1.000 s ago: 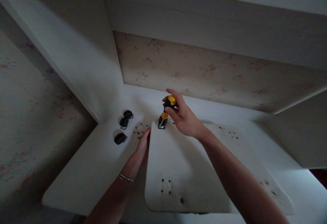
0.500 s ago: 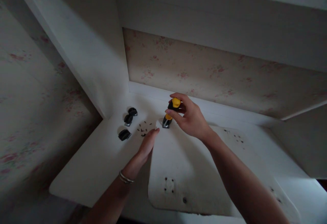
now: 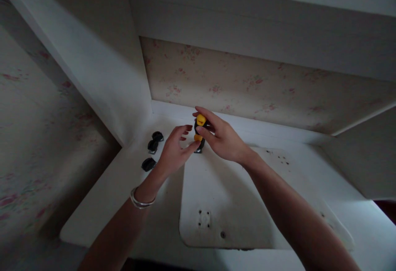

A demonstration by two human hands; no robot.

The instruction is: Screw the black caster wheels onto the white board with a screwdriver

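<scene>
A person's left hand (image 3: pixel 173 152), lifted from the white board (image 3: pixel 232 196), curves loosely, empty, beside the screwdriver (image 3: pixel 201 119) the right hand (image 3: pixel 225 140) grips, seemingly shifting from bracing to guiding.

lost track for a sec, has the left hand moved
Yes, the left hand moved up from the left edge of the white board toward the screwdriver.

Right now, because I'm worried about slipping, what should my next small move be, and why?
Probably steady the screwdriver with your left hand: that hand is open beside it, while your right hand grips it over a black caster on the white panel.
</scene>
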